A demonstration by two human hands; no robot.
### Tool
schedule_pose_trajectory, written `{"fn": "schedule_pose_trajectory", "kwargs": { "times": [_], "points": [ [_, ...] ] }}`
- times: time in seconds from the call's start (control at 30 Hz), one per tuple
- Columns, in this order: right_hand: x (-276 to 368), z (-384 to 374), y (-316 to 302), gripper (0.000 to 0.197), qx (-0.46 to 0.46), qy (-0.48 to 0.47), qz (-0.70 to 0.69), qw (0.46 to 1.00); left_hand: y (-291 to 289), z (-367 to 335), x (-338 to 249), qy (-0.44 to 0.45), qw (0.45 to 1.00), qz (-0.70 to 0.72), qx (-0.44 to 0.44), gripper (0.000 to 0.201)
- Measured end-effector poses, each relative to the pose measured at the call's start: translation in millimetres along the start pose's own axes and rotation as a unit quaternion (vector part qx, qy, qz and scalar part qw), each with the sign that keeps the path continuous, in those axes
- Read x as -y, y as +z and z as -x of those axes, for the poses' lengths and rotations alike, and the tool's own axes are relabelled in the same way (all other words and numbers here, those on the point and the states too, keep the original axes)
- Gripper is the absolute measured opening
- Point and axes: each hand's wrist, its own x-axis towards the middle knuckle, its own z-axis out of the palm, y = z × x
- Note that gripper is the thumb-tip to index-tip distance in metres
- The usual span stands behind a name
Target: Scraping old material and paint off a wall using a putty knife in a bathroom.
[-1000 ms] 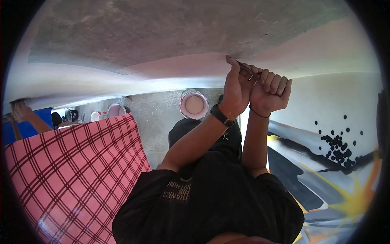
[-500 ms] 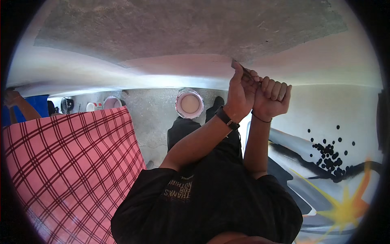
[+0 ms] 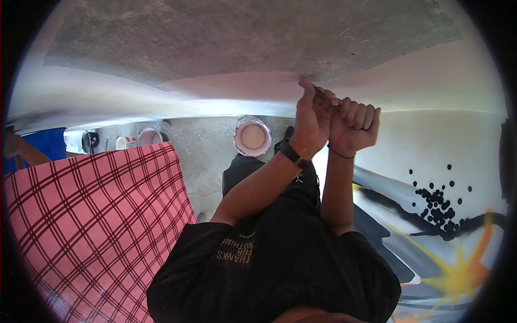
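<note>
2 hands, left hand (image 3: 311, 123) and right hand (image 3: 355, 125), clenched round a scraper (image 3: 319, 95) at the pink wall band (image 3: 226, 89), rough grey patch (image 3: 242, 37) above it unpainted

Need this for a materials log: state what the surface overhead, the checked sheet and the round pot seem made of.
Surface overhead: likely bare concrete or plaster, rough, mottled grey, matt. Checked sheet: seemingly woven cloth, pink with dark red lines, matt. Round pot: probably plastic, smooth pale rim, holding pinkish liquid, perhaps paint.

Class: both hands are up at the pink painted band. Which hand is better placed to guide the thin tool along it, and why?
Probably the left. The left hand pinches the thin tool near its tip, right at the pink band. The right hand is a closed fist behind it, seemingly just bracing.
</note>
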Motion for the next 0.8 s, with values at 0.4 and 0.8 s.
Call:
{"fn": "schedule_pose_trajectory", "kwargs": {
  "times": [0.4, 0.8],
  "points": [
    [-4, 7, 13, 0.049, -0.013, -0.004, 0.016, 1.0, 6, 6, -13, 0.01, 1.0, -0.012, 0.014, 0.045],
    [-19, 3, 5, 0.048, 0.003, 0.021, -0.037, 0.999, -3, 4, -24, 0.017, 1.0, -0.015, 0.009, 0.047]
  ]
}}
